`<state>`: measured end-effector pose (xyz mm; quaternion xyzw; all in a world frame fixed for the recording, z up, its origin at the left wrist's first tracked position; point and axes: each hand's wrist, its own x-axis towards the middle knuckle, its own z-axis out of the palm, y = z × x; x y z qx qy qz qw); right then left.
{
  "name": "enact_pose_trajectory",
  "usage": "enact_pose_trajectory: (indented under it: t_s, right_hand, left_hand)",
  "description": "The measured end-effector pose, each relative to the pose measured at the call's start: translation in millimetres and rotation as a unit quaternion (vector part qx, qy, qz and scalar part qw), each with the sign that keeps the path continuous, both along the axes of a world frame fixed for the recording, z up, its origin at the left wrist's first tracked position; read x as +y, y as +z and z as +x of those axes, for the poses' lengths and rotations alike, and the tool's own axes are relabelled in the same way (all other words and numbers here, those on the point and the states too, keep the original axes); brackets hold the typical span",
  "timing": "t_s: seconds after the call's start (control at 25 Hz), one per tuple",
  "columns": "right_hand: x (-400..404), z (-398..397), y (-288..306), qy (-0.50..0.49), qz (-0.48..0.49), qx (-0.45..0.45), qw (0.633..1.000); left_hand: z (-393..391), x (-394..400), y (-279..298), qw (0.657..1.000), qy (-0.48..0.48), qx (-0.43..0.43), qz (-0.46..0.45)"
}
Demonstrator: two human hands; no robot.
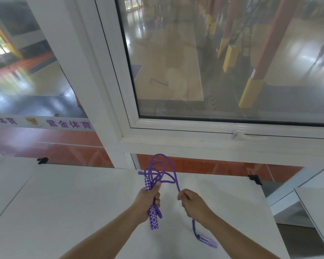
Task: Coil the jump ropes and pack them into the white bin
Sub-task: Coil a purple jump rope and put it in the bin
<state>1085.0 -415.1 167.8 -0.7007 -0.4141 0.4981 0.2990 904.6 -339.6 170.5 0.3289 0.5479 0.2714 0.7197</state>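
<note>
Holding one purple jump rope (158, 176), the person was only part way through the job. The left hand (148, 200) was curled tight round a checked purple handle (153, 215) and some loops of the rope, and those loops stuck up in a messy bunch just above that hand. The right hand (192, 201) was just beside it, pinching the rope between thumb and fingers. From the right hand the rope hung down to the other handle (207, 241), which lay on the white table (64, 202) below that hand. So a few loops looked made, but the tail end was loose and the coil did not look finished. No white bin could be seen near either hand, so nothing looked packed yet. I guessed the rest of the rope had to be wound up, and then the bundle had to go in the bin. No other ropes showed.
</note>
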Motion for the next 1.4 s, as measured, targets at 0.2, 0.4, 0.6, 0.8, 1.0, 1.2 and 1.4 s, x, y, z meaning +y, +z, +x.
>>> enact_pose_trajectory:
  t_s: [0.2,0.4,0.6,0.8,1.0,1.2,1.4]
  right_hand:
    - [13,-15,11,0.078,0.059,-0.102,0.990]
    - [12,-9,9,0.158,0.071,-0.142,0.975]
    - [11,6,11,0.141,0.017,-0.117,0.983]
    - [-10,37,9,0.088,-0.016,-0.024,0.996]
    - [-11,36,15,0.134,0.000,-0.046,0.990]
    - [-8,36,21,0.156,-0.017,-0.056,0.986]
    - [-14,43,19,0.184,-0.066,-0.087,0.977]
  left_hand:
    - [28,-18,-2,0.996,-0.058,0.008,0.066]
    - [29,-12,0,0.998,-0.054,0.027,0.026]
    - [21,9,1,1.000,0.010,0.013,0.007]
    - [-4,45,13,0.990,0.108,-0.084,-0.014]
    - [-3,39,19,0.994,0.080,-0.068,-0.019]
    - [-3,36,22,0.998,0.053,-0.015,0.011]
    - [-18,52,22,0.992,0.099,0.059,0.054]
